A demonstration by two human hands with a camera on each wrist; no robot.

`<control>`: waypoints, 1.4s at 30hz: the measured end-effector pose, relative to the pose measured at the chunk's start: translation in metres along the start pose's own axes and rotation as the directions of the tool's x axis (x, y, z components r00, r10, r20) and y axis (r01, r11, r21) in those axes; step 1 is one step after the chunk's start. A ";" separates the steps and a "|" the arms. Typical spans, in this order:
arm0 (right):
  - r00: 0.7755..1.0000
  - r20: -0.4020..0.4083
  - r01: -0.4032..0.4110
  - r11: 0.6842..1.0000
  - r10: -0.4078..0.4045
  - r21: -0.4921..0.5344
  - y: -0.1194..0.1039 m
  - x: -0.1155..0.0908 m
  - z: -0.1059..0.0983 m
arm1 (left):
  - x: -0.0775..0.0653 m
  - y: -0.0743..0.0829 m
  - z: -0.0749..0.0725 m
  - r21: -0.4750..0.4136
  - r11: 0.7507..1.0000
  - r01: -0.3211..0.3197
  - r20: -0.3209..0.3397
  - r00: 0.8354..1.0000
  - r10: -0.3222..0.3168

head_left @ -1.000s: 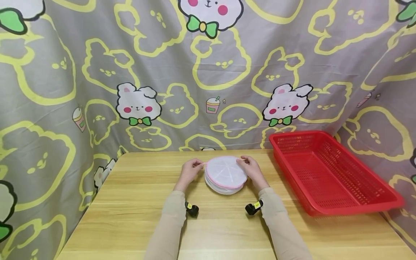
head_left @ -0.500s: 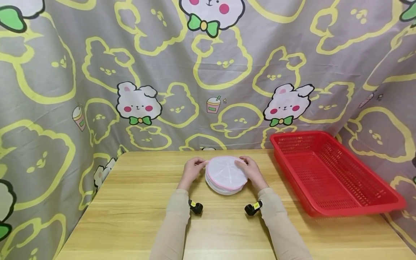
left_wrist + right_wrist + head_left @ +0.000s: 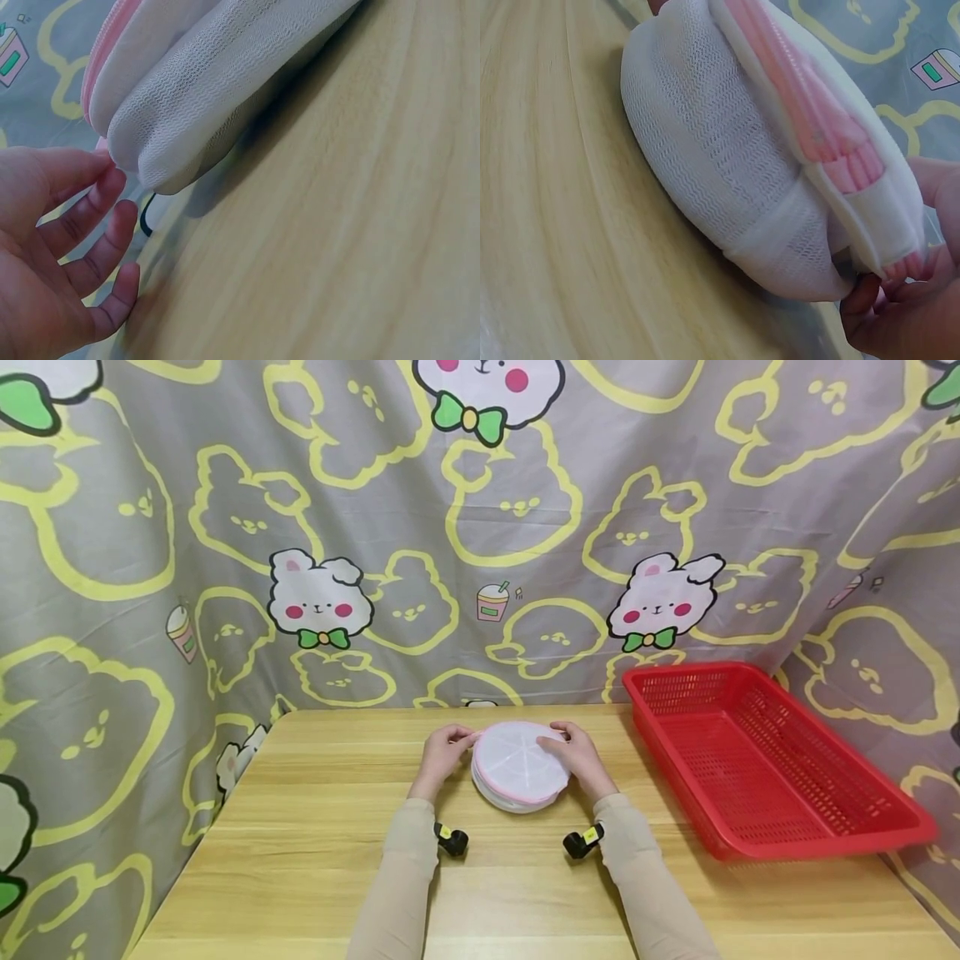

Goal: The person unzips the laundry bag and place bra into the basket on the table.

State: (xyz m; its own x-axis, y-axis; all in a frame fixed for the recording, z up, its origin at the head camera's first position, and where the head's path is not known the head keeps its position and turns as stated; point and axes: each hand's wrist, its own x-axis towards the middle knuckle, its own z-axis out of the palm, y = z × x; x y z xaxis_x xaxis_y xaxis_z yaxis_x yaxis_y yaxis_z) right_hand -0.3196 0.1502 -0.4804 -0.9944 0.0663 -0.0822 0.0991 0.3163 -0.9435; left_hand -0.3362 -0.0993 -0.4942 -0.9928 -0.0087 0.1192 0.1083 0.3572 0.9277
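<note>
A round white mesh laundry bag with pink trim stands on the table between both hands. At its far left rim my left hand pinches a small pink bit between thumb and index finger. In the left wrist view the other fingers of that left hand are loosely bent beside the bag's mesh side. My right hand grips the right edge, its thumb lying over the top. Along the side in the right wrist view runs a pink zipper, ending at a white tab near the right fingers.
A red perforated plastic basket stands to the right on the wooden table. Behind the table hangs a grey curtain with cartoon rabbits. Small black cameras sit on both wrists.
My left hand has moved slightly right, closer to the bag's rim. The right thumb has slid further left over the top. The bag has shifted slightly towards me.
</note>
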 end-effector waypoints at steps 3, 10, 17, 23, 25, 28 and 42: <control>1.000 -0.005 -0.011 1.000 0.011 0.015 -0.001 0.000 0.001 | -0.001 0.001 -0.001 -0.007 1.000 -0.002 0.005 1.000 0.002; 0.999 -0.018 -0.048 0.998 0.049 0.050 -0.001 0.001 0.002 | -0.003 0.003 -0.001 -0.018 1.000 0.002 0.021 1.000 -0.002; 0.998 -0.031 -0.059 0.998 0.060 0.029 -0.001 0.000 0.004 | -0.005 0.004 -0.001 -0.016 1.000 -0.007 0.026 1.000 0.008; 0.998 -0.037 -0.050 0.999 0.050 0.009 0.001 0.001 0.006 | -0.005 0.003 0.000 -0.013 1.000 -0.017 0.030 0.999 0.018; 0.998 -0.036 -0.050 0.999 0.050 0.002 0.002 0.002 0.007 | -0.005 0.003 0.000 -0.010 1.000 -0.019 0.032 0.999 0.019; 0.998 -0.037 -0.046 0.999 0.046 0.002 0.003 0.002 0.009 | -0.006 0.001 0.000 -0.002 1.000 -0.019 0.033 0.999 0.019; 0.997 -0.080 0.018 1.000 -0.018 -0.005 0.000 0.000 0.011 | -0.010 0.003 -0.002 -0.008 1.000 -0.018 0.020 1.000 0.018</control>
State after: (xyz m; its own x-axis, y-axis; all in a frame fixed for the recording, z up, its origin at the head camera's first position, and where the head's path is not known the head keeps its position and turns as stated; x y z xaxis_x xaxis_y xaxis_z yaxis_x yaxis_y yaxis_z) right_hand -0.3196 0.1398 -0.4839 -0.9900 0.1356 -0.0391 0.0814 0.3218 -0.9433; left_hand -0.3258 -0.0998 -0.4920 -0.9915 0.0168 0.1290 0.1267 0.3501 0.9281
